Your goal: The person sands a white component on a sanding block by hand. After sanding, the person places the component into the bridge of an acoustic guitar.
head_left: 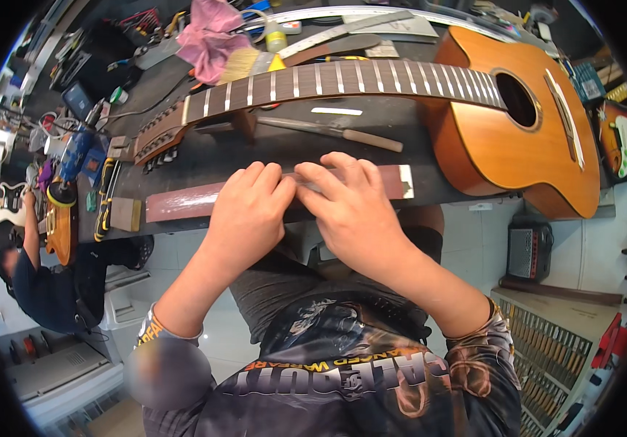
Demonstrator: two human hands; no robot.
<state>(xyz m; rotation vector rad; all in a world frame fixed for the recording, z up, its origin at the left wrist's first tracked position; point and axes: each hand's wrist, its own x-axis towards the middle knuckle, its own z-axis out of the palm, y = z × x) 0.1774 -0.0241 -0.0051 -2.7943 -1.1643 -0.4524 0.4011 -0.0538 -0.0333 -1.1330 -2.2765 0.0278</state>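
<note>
A long flat bar with a reddish-brown, sandpaper-like face point(186, 204) lies along the front edge of the bench. Its right end is pale. Over its middle, my left hand point(248, 207) is closed, with the fingers curled down. Close beside it is my right hand point(350, 204), its fingers bent and the tips pointing toward the left hand. Both hands seem to pinch something small between them against the bar, but the fingers hide it. Behind the hands lies an acoustic guitar point(473, 149), its fretted neck point(306, 81) propped on a dark support point(229, 127).
A file with a wooden handle point(371, 140) lies between neck and bar. Farther back are a brush point(244, 65), a pink cloth point(208, 36) and a metal ruler point(346, 35). A wooden block point(125, 214) sits left of the bar. Another person point(51, 284) works at far left.
</note>
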